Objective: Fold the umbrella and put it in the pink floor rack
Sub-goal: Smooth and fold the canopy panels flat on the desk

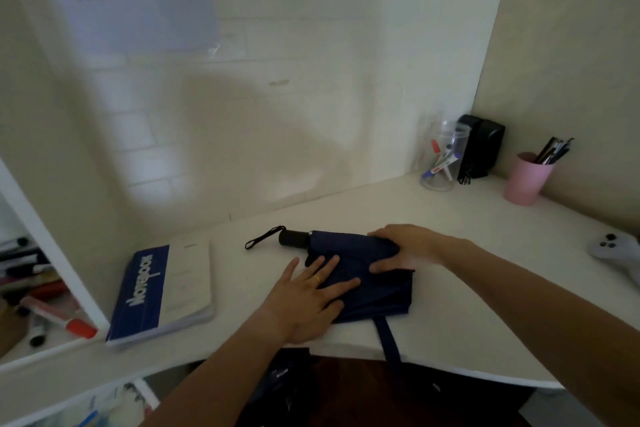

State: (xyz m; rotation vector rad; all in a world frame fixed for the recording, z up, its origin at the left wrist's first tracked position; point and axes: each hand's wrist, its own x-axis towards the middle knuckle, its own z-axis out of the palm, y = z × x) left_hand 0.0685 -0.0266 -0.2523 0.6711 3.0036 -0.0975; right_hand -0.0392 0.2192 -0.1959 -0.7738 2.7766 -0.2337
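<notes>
Navy umbrella (367, 274): collapsed, lying flat on white desk (467, 291), black handle pointing left, strap hanging over the front edge. Left hand (308, 298): fingers straight, pressing fabric. Right hand (405, 248): grip curled round the canopy's far side. Notebook (162, 291) to the left.

The one readable word is "Notebook", printed in white letters along the blue band of the notebook (162, 291) lying near the left end of the white desk (467, 288). The marker labels in the clear jar (443, 159) at the back are too blurred to read.
</notes>
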